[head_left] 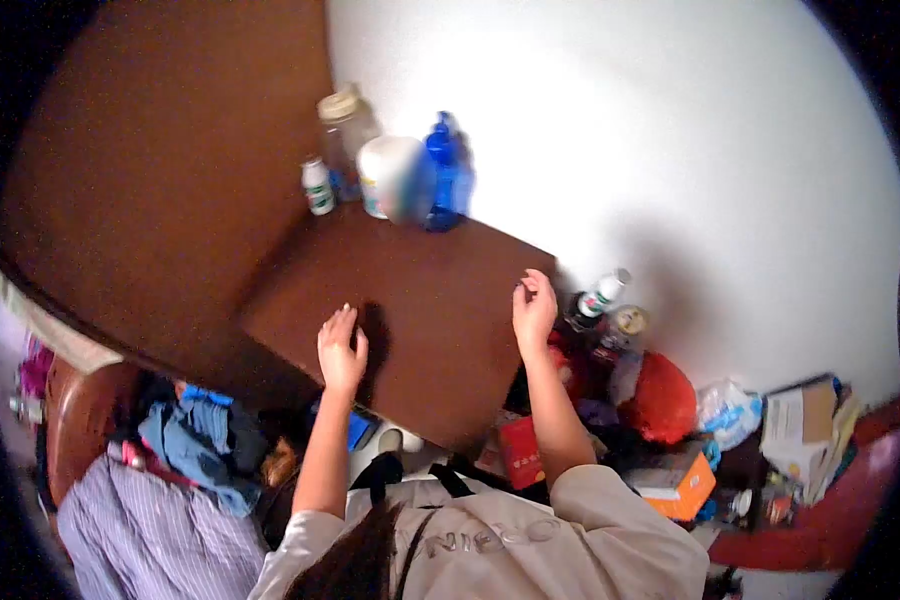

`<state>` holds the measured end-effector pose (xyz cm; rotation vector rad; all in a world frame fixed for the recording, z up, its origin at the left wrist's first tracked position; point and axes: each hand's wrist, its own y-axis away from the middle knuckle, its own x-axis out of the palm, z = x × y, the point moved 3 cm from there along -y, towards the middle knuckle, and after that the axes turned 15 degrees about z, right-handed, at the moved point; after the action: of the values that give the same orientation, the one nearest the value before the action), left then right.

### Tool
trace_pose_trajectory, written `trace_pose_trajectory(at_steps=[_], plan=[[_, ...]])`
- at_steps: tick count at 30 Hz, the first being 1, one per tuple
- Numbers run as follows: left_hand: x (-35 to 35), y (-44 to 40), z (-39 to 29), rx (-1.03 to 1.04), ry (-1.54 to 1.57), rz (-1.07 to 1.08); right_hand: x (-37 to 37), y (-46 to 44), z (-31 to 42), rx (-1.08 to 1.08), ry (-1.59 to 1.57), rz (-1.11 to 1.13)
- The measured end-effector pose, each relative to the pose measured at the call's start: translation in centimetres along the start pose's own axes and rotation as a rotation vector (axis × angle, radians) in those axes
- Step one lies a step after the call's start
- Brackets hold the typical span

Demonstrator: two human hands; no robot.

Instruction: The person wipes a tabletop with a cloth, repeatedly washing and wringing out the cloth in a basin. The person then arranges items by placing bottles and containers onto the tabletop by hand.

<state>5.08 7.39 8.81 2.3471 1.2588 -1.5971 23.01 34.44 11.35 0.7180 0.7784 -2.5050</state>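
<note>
My left hand (pixel 342 352) is over the left part of the brown tabletop (pixel 420 310), fingers extended and nothing in it. Above the right edge of the same top is my right hand (pixel 535 308), its fingers loosely curved and apart, holding nothing. In the corner at the back stand a small white bottle (pixel 318 187), a clear jar with a pale lid (pixel 340 125), a white tub (pixel 375 170) and a blue pump bottle (pixel 444 180). A blurred patch covers part of the tub. Whether either hand touches the wood, I cannot tell.
To the right are a white-labelled bottle (pixel 606 291), a can (pixel 628 321), a red round item (pixel 662 398), an orange box (pixel 682 488) and a white carton (pixel 798 425). Clothes (pixel 195 440) lie at the lower left. A white wall (pixel 670 130) rises behind.
</note>
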Motion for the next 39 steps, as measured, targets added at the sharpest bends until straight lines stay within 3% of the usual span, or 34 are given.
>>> trace_pose_trajectory(at_steps=[4, 9, 14, 15, 17, 22, 25, 29, 37, 39], plan=[[3.5, 2.2, -6.5, 0.111, 0.053, 0.153, -6.3, 0.5, -5.4, 0.137, 0.215, -0.182], [3.4, 1.7, -5.4, 0.061, 0.13, 0.124, -8.7, -0.7, -10.1, 0.298, 0.327, -0.487], [3.7, 1.7, -5.7, 0.076, 0.108, 0.139, -7.7, -3.3, -18.7, 0.386, 0.009, -0.195], [3.7, 1.7, -5.7, 0.075, 0.118, 0.14, -7.9, -3.3, -18.8, 0.433, 0.065, -0.196], [3.7, 1.7, -5.6, 0.066, 0.139, 0.136, -8.3, -3.6, -18.1, 0.492, 0.053, -0.196], [3.8, 1.7, -5.4, 0.052, 0.117, 0.158, -6.5, -1.6, -11.1, 0.206, -0.086, -0.155], [4.0, 1.8, -5.4, 0.055, 0.125, 0.136, -3.8, -0.3, -3.4, 0.162, -0.392, 0.067], [3.6, 1.8, -5.6, 0.058, 0.111, 0.137, 3.0, 0.4, 1.8, 0.066, -0.47, 0.241], [3.5, 1.8, -5.6, 0.079, 0.141, 0.181, 11.9, -0.8, 8.8, -0.012, -0.228, 0.364], [3.8, 1.8, -5.5, 0.072, 0.114, 0.188, 13.7, -1.3, 9.6, -0.133, -0.211, 0.326]])
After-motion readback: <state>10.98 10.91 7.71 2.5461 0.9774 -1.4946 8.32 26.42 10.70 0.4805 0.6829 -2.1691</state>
